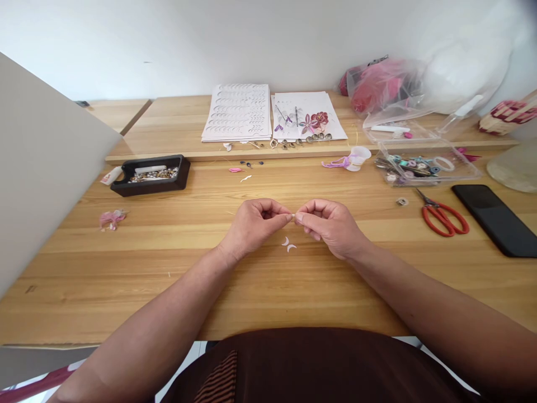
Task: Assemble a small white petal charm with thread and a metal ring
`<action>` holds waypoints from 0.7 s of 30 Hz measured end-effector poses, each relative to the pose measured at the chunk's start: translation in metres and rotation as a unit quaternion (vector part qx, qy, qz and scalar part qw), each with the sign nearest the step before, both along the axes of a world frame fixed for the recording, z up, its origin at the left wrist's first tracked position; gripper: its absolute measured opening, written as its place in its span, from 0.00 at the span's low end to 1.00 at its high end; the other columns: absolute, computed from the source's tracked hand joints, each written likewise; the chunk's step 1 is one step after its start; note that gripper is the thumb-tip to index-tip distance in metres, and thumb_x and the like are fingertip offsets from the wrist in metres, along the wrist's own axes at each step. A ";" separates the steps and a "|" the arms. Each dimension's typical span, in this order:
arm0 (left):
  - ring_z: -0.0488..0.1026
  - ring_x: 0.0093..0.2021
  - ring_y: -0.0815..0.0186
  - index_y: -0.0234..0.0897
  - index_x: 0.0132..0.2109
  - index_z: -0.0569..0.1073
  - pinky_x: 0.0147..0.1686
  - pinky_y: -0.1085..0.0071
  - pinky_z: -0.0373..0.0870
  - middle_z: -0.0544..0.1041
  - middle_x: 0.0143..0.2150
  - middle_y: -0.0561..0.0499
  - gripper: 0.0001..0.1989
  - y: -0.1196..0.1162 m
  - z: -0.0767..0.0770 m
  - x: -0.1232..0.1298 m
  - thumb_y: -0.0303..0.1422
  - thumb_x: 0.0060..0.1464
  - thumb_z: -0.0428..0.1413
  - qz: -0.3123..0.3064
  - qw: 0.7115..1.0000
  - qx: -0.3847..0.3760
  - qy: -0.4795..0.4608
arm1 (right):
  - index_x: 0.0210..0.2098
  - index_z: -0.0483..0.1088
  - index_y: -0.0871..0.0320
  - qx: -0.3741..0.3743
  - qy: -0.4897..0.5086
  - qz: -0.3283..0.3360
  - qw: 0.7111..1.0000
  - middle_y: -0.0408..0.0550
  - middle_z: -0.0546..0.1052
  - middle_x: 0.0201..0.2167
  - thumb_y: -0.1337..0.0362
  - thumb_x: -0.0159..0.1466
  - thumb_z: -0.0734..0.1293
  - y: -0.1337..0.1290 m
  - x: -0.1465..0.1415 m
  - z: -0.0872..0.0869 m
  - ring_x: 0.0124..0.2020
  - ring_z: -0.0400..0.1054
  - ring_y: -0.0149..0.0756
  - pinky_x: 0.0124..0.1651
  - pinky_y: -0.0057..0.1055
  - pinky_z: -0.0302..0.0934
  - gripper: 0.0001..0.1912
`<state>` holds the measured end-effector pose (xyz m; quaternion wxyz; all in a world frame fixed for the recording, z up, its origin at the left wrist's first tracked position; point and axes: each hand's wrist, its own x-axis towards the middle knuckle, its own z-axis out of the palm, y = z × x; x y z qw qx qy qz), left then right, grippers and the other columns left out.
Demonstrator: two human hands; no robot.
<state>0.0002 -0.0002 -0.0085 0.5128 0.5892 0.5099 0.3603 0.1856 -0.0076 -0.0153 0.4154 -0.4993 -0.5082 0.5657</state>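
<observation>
My left hand (260, 226) and my right hand (329, 224) meet over the middle of the wooden table, thumbs and forefingers pinched tip to tip. A tiny pale piece (293, 216) shows between the fingertips; its kind is too small to make out. A fine thread or wire seems to run off to the right from the right hand, very faint. On the table just below the fingers lie two small white crescent cutouts (291, 248), apart from both hands.
Red-handled scissors (444, 218) and a black phone (497, 218) lie at right, near a clear plastic box (465, 173). A black tray (182, 173) of beads stands at left. Paper sheets (237, 135) and flower pieces (309, 123) rest on the raised ledge behind.
</observation>
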 end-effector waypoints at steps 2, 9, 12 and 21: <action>0.70 0.27 0.71 0.33 0.33 0.80 0.29 0.74 0.64 0.80 0.29 0.51 0.11 0.000 0.000 0.000 0.38 0.49 0.65 0.003 1.000 0.001 0.009 | 0.27 0.73 0.59 -0.001 -0.001 0.014 1.000 0.41 0.72 0.20 0.58 0.55 0.74 0.000 0.001 0.001 0.19 0.58 0.25 0.22 0.27 0.49 0.11; 0.69 0.26 0.71 0.33 0.32 0.80 0.28 0.74 0.63 0.79 0.28 0.51 0.10 0.000 0.000 0.000 0.37 0.48 0.64 0.000 1.000 0.001 0.027 | 0.31 0.75 0.60 0.036 -0.045 0.026 0.998 0.42 0.72 0.22 0.56 0.57 0.74 0.000 0.003 -0.002 0.22 0.61 0.27 0.24 0.27 0.53 0.13; 0.71 0.29 0.69 0.33 0.33 0.80 0.30 0.73 0.65 0.80 0.30 0.49 0.11 0.000 0.000 -0.001 0.38 0.49 0.64 -0.015 1.000 0.006 0.012 | 0.29 0.74 0.60 0.035 -0.046 0.017 0.998 0.41 0.72 0.21 0.57 0.56 0.74 0.000 0.003 -0.003 0.21 0.59 0.26 0.24 0.27 0.52 0.11; 0.70 0.28 0.69 0.33 0.37 0.81 0.29 0.72 0.64 0.80 0.30 0.49 0.11 0.002 -0.005 -0.003 0.38 0.52 0.63 -0.045 0.998 0.034 -0.030 | 0.23 0.73 0.60 -0.021 0.053 -0.018 0.998 0.44 0.75 0.23 0.59 0.50 0.76 0.000 -0.002 0.002 0.21 0.60 0.25 0.22 0.27 0.50 0.11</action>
